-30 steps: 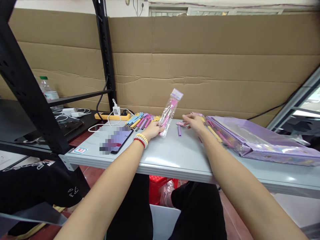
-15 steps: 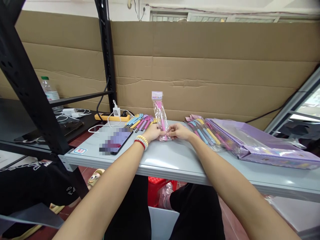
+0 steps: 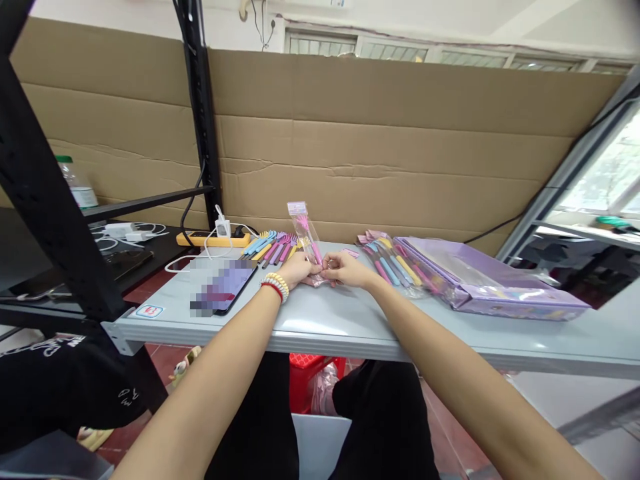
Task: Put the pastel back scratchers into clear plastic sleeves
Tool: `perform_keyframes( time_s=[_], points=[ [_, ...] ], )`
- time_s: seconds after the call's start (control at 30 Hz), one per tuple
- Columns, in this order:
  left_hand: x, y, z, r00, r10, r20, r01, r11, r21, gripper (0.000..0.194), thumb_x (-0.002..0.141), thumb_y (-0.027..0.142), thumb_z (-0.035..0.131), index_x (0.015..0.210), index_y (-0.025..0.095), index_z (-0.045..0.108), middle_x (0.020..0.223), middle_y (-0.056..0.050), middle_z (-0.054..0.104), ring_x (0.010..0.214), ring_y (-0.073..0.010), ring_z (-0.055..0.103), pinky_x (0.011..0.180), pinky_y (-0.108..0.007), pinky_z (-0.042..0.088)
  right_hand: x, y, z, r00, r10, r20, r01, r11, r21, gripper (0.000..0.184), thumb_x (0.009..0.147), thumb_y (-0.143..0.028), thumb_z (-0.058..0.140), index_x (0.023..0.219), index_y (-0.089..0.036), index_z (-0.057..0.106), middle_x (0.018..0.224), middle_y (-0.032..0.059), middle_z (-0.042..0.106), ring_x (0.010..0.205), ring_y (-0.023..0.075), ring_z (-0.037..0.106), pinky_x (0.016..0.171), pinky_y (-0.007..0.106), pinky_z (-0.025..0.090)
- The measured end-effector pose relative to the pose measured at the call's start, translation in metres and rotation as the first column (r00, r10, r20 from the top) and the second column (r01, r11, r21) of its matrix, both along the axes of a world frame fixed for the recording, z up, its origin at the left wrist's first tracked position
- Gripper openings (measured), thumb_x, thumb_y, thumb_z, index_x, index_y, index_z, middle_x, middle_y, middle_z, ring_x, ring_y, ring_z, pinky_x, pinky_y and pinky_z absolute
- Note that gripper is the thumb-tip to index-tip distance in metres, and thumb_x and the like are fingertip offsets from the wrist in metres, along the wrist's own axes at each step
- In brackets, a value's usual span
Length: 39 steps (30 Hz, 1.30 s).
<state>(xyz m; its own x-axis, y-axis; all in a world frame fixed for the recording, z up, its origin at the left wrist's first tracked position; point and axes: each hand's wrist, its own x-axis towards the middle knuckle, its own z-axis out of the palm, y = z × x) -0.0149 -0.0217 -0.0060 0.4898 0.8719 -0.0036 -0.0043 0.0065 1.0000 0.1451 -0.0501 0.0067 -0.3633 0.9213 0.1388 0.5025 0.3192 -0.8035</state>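
Between my hands a clear plastic bag (image 3: 309, 235) with a white-and-lilac header stands tilted to the left. Inside it lies a pink stick (image 3: 316, 252) with a fork-like head. My left hand (image 3: 297, 269) wears bracelets at the wrist and pinches the bag low on its left side. On the other side my right hand (image 3: 349, 270) is closed, thumb and fingers together at the bag's lower end. Behind my left hand several loose sticks (image 3: 274, 248) in blue, yellow, purple and pink lie in a row. Right of my right hand is a pile of bagged sticks (image 3: 395, 263).
A purple tray-like box (image 3: 520, 308) sits on the grey table (image 3: 340, 327) at right. A phone (image 3: 231, 287) lies at left, near an orange power strip (image 3: 197, 239) with a white charger. A black metal post (image 3: 200, 113) and cardboard wall (image 3: 370, 147) stand behind.
The bag leans further left and sits lower in view. My hands remain together at its lower end, with the right fingers shifted slightly. The whole view has turned a little to the right.
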Motion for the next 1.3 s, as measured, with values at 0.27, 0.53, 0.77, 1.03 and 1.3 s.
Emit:
perform_keyframes(
  time_s=[0.27, 0.53, 0.77, 1.03, 1.3],
  points=[
    [0.012, -0.016, 0.003, 0.966, -0.171, -0.196, 0.191, 0.978, 0.089, 0.029, 0.073, 0.033, 0.073, 0.069, 0.013, 0.053, 0.051, 0.000, 0.056, 0.043, -0.0109, 0.056, 0.044, -0.022, 0.048, 0.015, -0.038, 0.000, 0.969, -0.172, 0.179, 0.141, 0.974, 0.175, 0.029, 0.069, -0.037, 0.058, 0.050, -0.017, 0.051, 0.044, -0.0035, 0.047, 0.044, 0.0083, 0.042, 0.047, 0.024, 0.032],
    [0.016, -0.018, 0.001, 0.987, -0.147, -0.062, 0.149, 0.988, 0.039, 0.025, 0.075, 0.029, 0.070, 0.062, 0.012, 0.057, 0.054, -0.001, 0.058, 0.047, -0.0083, 0.053, 0.048, -0.020, 0.043, -0.003, -0.045, -0.001, 0.737, -0.445, 0.508, 0.209, 0.866, 0.455, 0.045, 0.063, -0.060, 0.068, 0.051, -0.021, 0.049, 0.050, 0.0024, 0.050, 0.054, 0.0154, 0.048, 0.054, 0.028, 0.029],
    [0.012, -0.018, 0.006, 0.950, -0.312, 0.017, 0.311, 0.949, 0.048, 0.027, 0.068, 0.033, 0.074, 0.081, 0.012, 0.065, 0.081, -0.007, 0.068, 0.069, -0.0110, 0.061, 0.060, -0.021, 0.047, 0.015, -0.048, -0.006, 0.756, -0.470, 0.456, 0.183, 0.820, 0.542, 0.030, 0.077, -0.039, 0.052, 0.054, -0.021, 0.048, 0.052, 0.0028, 0.052, 0.051, 0.0140, 0.045, 0.053, 0.028, 0.026],
    [0.008, -0.004, 0.003, 0.955, 0.167, -0.247, -0.072, 0.933, 0.353, 0.020, 0.077, 0.021, 0.061, 0.095, 0.013, 0.062, 0.091, -0.010, 0.069, 0.073, -0.0144, 0.062, 0.066, -0.025, 0.049, 0.077, -0.045, 0.015, 0.496, -0.717, 0.490, 0.372, 0.685, 0.626, 0.021, 0.076, -0.029, 0.048, 0.063, -0.018, 0.059, 0.065, 0.0085, 0.065, 0.065, 0.0200, 0.059, 0.061, 0.029, 0.036],
    [0.000, 0.004, -0.011, 0.774, 0.363, -0.519, 0.123, 0.718, 0.685, 0.018, 0.076, 0.018, 0.053, 0.088, 0.017, 0.068, 0.089, -0.008, 0.071, 0.084, -0.0209, 0.063, 0.080, -0.029, 0.047, 0.082, -0.017, 0.008, 0.285, -0.587, 0.758, 0.435, 0.784, 0.443, 0.036, 0.084, -0.035, 0.042, 0.090, -0.014, 0.071, 0.098, 0.0201, 0.069, 0.092, 0.0323, 0.064, 0.072, 0.037, 0.045]
  ],
)
